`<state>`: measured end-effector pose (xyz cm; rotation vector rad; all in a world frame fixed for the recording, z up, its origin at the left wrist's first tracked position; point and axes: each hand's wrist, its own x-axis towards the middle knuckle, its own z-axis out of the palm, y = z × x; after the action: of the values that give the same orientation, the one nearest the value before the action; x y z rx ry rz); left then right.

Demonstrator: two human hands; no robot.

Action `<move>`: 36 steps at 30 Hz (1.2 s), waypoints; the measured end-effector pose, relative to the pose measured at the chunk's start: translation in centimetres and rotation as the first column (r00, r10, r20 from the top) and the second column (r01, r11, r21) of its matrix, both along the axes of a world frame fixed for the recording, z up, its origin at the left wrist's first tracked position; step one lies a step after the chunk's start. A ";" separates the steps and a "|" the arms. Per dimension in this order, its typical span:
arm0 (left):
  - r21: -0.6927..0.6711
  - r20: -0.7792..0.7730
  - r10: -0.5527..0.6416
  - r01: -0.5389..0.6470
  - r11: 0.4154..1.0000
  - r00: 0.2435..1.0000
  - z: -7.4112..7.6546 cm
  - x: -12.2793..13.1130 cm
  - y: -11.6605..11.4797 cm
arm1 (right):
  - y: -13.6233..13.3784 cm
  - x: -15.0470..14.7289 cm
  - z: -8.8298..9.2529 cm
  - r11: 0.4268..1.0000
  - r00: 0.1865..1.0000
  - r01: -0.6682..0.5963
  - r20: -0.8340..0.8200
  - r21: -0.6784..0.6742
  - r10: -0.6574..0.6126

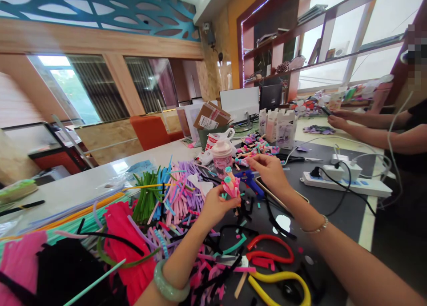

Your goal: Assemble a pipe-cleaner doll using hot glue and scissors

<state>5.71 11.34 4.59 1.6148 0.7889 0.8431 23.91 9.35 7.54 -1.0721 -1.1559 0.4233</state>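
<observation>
Pink fuzzy bundle (231, 189) pinched in the left hand (213, 206); a light grip should avoid crushing it. Right hand (271, 171): fingertips close, any hold unclear.

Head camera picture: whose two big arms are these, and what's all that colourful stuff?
No robot here! A person wears a camera on their head, looking forward and down at their own bare hands. The left hand holds a small pink fuzzy bundle with teal tips. The right hand is raised near what looks like a blue plastic glue gun; I can't tell whether it holds anything. On the dark grey tabletop lie metal scissors with red handles and a curved yellow handle. Heaped to the left are fuzzy strips in green, pink and purple.
</observation>
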 end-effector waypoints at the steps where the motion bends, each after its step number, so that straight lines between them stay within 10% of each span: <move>1: -0.013 0.025 0.018 -0.018 1.000 1.000 -0.1 0.1 0.0 | -0.4 1.0 0.4 0.997 0.990 0.054 0.134 -0.054 -0.046; 4: -0.053 0.096 0.036 -0.031 0.998 0.995 -0.3 0.3 -0.1 | -2.1 3.5 0.9 0.932 0.836 0.183 0.548 -0.312 0.019; 9: -0.058 0.125 0.025 -0.018 0.998 0.992 -0.7 0.1 0.3 | -5.0 5.0 -0.2 0.734 0.629 0.052 0.593 -0.678 0.503; 16: 0.006 0.088 0.039 -0.040 0.999 0.995 -1.0 -1.1 1.4 | -5.9 7.9 -3.1 0.620 0.532 0.535 0.799 -0.574 0.280; 30: 0.267 -0.389 -0.004 0.117 0.956 0.921 1.7 -3.3 1.5 | 0.1 4.1 -4.0 0.633 0.587 0.578 0.801 -0.515 0.117; 36: 0.164 -0.471 -0.125 0.226 0.960 0.873 3.2 -4.0 1.3 | 1.3 3.6 -4.8 0.598 0.611 0.612 0.789 -0.517 0.057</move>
<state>1.76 12.66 7.81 2.0878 0.8780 0.4238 27.46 10.68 2.77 -2.3570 -1.4956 0.1434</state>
